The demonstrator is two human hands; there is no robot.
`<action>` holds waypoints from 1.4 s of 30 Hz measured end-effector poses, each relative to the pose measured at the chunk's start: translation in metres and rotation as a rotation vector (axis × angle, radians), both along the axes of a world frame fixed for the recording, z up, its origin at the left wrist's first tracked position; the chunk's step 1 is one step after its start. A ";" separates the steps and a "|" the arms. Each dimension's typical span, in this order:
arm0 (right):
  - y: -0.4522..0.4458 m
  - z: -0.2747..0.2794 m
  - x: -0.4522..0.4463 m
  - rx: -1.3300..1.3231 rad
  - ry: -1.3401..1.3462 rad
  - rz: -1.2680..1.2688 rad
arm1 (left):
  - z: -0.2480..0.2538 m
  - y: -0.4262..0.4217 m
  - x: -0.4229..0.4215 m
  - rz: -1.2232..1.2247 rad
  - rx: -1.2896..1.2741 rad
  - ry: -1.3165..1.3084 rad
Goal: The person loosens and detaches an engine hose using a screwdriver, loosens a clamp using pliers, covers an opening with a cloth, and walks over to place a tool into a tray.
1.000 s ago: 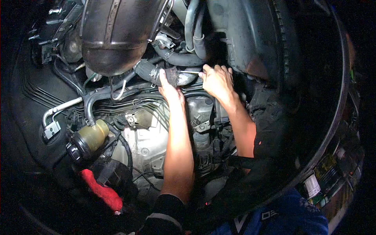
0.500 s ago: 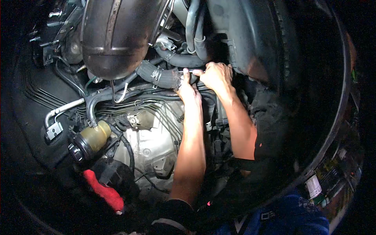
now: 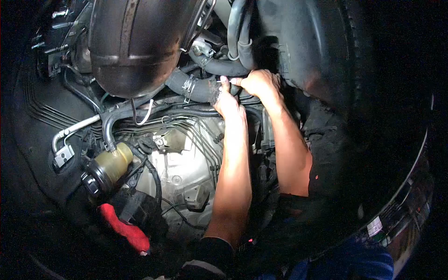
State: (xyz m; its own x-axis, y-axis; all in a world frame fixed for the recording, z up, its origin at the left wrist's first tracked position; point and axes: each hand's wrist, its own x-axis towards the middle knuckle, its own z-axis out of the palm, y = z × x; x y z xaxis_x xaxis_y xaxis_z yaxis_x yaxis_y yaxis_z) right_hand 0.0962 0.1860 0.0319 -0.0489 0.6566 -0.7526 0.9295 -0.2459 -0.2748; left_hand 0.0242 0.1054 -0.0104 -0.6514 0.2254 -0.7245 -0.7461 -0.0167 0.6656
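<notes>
A thick, ribbed black radiator hose (image 3: 198, 87) with a wire spring clamp (image 3: 188, 87) runs across the engine bay. At the hose's right end, my left hand (image 3: 228, 102) is closed around it, thumb up; its fingers are largely hidden. Just right of it, my right hand (image 3: 262, 86) is curled into a fist, its thumb pointing at the left thumb. A thin, bright sliver shows between the two thumbs, too small to name. Whatever lies inside the right fist is hidden.
A large dark rounded duct (image 3: 135, 51) hangs above left. A yellowed fluid reservoir (image 3: 109, 163) with a black cap sits lower left, near a red cloth-like item (image 3: 123, 228). Thin metal lines (image 3: 186, 128) cross below the hose. A black housing (image 3: 308, 46) stands upper right.
The view has shifted slightly, so the duct and the hose sit a little differently in frame. Both hands stay at the hose end, the right fist turned slightly.
</notes>
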 end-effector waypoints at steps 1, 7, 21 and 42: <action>0.004 -0.006 0.001 -0.008 0.026 -0.008 | -0.005 0.006 0.000 0.009 -0.024 -0.008; 0.017 -0.006 0.001 -0.059 0.085 -0.031 | -0.005 0.015 0.003 0.037 -0.114 0.049; 0.008 0.002 -0.001 -0.041 0.097 -0.017 | -0.011 0.017 0.005 0.062 -0.113 0.107; -0.055 0.026 0.018 0.364 0.135 0.254 | -0.009 -0.034 -0.076 -0.448 0.566 0.016</action>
